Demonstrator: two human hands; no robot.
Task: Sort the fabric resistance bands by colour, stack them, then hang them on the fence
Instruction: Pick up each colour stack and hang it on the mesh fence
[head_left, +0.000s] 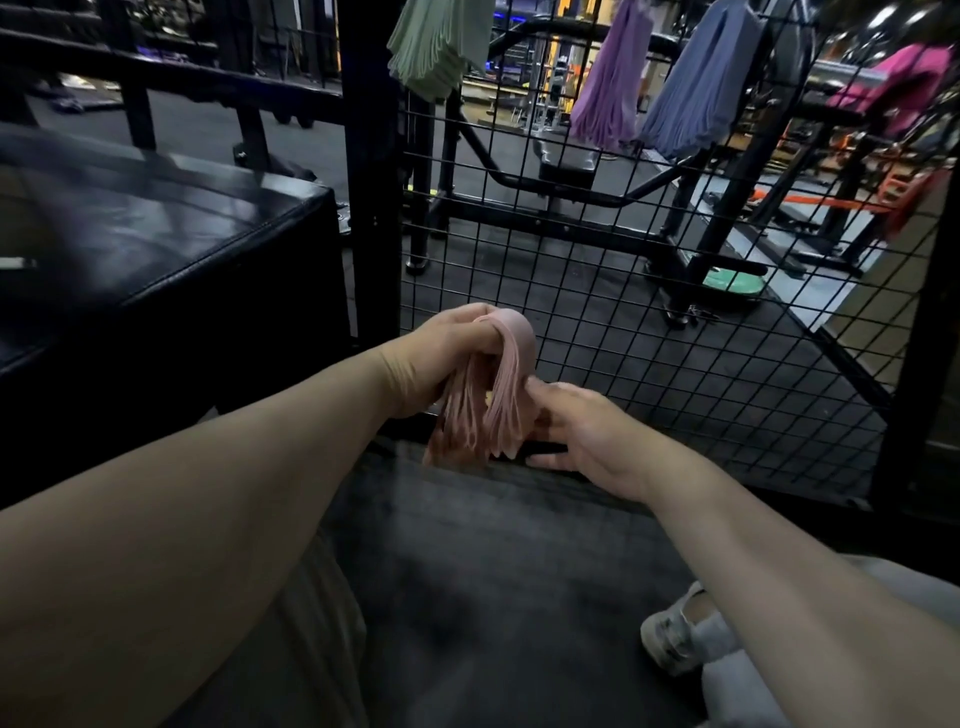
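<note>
A stack of pale pink bands (493, 400) hangs folded over my left hand (447, 353), whose fingers curl round the fold low in front of the wire fence (649, 312). My right hand (582, 431) touches the side of the hanging pink ends with relaxed fingers. Over the fence top hang a green bundle (436, 47), a lilac bundle (613, 83), a blue bundle (701, 93) and a magenta bundle (898, 78).
A black padded box (156, 234) stands to the left, beside a thick black post (371, 171). Dark rubber floor (493, 597) lies below my arms. My knee and a white shoe (675, 634) show at the lower right. Gym machines stand behind the fence.
</note>
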